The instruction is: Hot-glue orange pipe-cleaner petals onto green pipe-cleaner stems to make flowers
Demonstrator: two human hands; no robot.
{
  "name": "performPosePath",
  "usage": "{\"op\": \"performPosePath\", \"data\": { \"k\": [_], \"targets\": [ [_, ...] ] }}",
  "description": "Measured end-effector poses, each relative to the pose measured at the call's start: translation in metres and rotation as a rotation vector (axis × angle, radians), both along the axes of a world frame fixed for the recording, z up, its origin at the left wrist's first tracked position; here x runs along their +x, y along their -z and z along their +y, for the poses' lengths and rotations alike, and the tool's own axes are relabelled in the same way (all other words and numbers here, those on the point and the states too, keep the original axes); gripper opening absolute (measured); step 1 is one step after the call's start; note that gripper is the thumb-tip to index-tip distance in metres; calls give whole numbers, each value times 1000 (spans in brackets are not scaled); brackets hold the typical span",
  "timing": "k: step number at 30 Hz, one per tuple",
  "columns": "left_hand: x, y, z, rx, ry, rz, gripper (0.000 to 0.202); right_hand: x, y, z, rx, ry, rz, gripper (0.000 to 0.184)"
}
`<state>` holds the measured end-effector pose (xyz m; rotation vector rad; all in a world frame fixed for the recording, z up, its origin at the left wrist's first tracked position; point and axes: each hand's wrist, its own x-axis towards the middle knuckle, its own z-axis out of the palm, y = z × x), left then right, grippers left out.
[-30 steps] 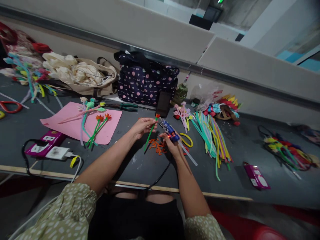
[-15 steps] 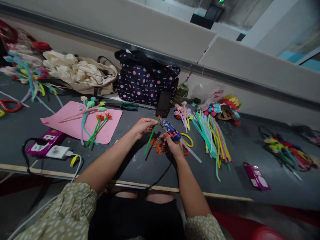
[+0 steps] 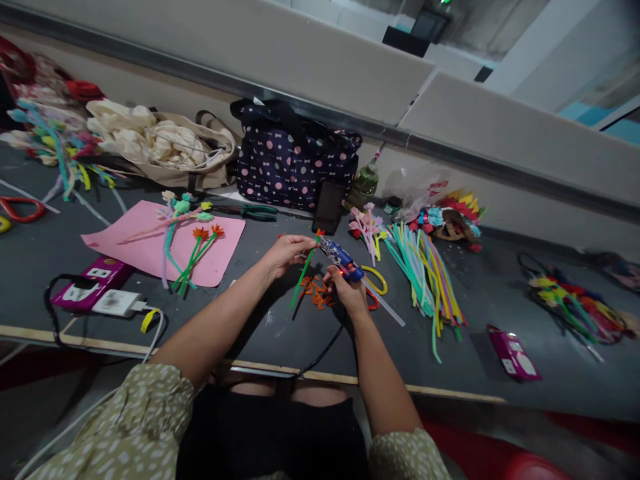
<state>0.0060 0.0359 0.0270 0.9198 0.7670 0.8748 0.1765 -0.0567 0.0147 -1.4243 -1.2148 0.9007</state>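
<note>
Flower (image 3: 302, 280) | slim green stem, tilted | small orange head (image 3: 320, 233) | pinched near top by left hand (image 3: 289, 254) | close to glue gun (image 3: 344, 261), gripped in right hand (image 3: 346, 289)

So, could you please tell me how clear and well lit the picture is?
In the head view, light is dim; a shadow darkens the table beside the left forearm; the colourful bundle at far right looks smeared; whether the glue gun touches the held orange flower is too fine to tell.

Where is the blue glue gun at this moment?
In the head view, the blue glue gun is near the centre, held in the right hand, its tip close to the orange-tipped green stem in the left hand.
</note>
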Motion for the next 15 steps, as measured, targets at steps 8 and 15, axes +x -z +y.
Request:
{"op": "performPosePath", "data": {
  "k": [8, 15],
  "targets": [
    [0, 0, -1, 4, -11, 11, 41, 2, 6, 0, 6, 16, 0, 45],
    [1, 2, 0, 9, -13, 5, 42, 2, 10, 2, -11, 25, 16, 46]
  ]
}}
